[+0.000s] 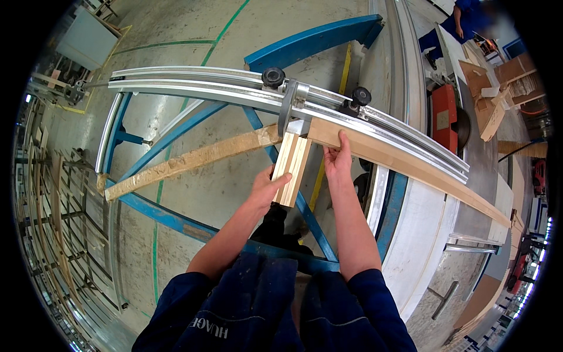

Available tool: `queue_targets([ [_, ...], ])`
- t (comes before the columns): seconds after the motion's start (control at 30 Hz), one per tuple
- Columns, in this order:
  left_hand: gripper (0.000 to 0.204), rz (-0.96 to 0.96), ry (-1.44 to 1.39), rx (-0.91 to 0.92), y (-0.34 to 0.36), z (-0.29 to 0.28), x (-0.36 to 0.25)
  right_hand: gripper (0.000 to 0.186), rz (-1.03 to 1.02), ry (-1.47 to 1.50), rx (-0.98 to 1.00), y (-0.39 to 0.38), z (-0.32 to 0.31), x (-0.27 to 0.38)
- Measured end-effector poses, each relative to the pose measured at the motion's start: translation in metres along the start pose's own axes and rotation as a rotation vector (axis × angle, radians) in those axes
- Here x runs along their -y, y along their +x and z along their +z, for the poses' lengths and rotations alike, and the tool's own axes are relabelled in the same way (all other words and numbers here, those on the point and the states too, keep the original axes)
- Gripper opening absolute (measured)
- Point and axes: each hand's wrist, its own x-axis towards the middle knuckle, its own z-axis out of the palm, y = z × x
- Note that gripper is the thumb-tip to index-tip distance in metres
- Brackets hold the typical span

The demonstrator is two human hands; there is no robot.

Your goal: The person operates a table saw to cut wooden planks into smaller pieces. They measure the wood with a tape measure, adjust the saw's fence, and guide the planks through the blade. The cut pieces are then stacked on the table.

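Observation:
My left hand [268, 189] grips a short block of layered pale wood strips [297, 161], held at the near side of the aluminium fence [211, 85]. The block's far end is beside a grey metal stop [287, 105] on the fence. My right hand [338, 157] holds a long brown board [404, 167] that runs along the fence to the right, with fingers curled at its near edge. Two black knobs [272, 76] sit on the fence. A worn wooden batten [187, 158] slants across the blue steel frame [158, 214] to the left.
A red saw guard with a dark blade [444, 120] stands right of the fence, along a sliding table [419, 234]. Offcuts [489, 102] lie at the upper right, near another person in blue [454, 26]. A metal rack with long strips [67, 234] is on the left.

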Motion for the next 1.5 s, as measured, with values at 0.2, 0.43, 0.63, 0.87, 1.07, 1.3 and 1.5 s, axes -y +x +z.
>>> queue_targets([
  [0.2,0.047,0.015,-0.004,-0.011,0.002,0.0,0.003,0.046,-0.003,0.003,0.004,-0.003,0.005,0.0],
  [0.43,0.047,0.021,-0.006,-0.011,0.003,-0.001,0.004,0.044,-0.014,0.031,0.017,0.002,-0.002,0.006],
  [0.63,0.046,0.023,-0.023,-0.023,0.007,0.0,0.01,0.042,0.036,0.013,0.024,0.001,-0.002,0.009],
  [0.87,0.045,0.04,-0.046,-0.009,0.008,-0.001,0.012,0.041,0.097,-0.018,-0.01,-0.005,0.002,0.013],
  [1.07,0.045,0.041,-0.017,-0.021,0.009,-0.003,0.016,0.059,0.244,-0.174,0.146,-0.028,-0.015,0.015],
  [1.3,0.043,0.021,0.09,-0.009,0.0,0.004,0.01,0.076,0.265,-0.505,0.26,-0.102,-0.055,0.011],
  [1.5,0.043,0.381,0.648,0.048,-0.056,0.072,0.041,0.091,-0.169,-0.703,0.276,-0.181,-0.099,0.02],
])
